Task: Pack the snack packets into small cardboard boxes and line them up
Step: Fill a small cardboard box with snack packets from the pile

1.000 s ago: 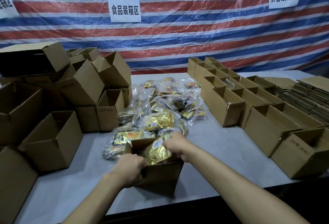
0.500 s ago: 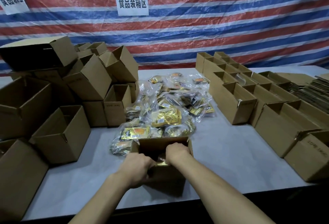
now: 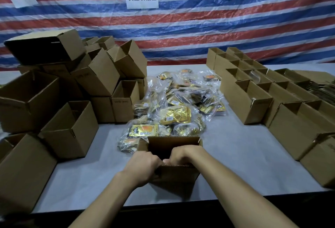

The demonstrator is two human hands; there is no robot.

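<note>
Head view: packet now hidden, flap (image 3: 178,166) lower.

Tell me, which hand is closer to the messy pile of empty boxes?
Left. The left hand grips the small box's near edge on the pile of empty boxes side; the right hand is farther away.

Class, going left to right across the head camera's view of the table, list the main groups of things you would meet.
Pile of empty boxes → heap of snack packets with the box being packed in front → rows of lined-up boxes
</note>
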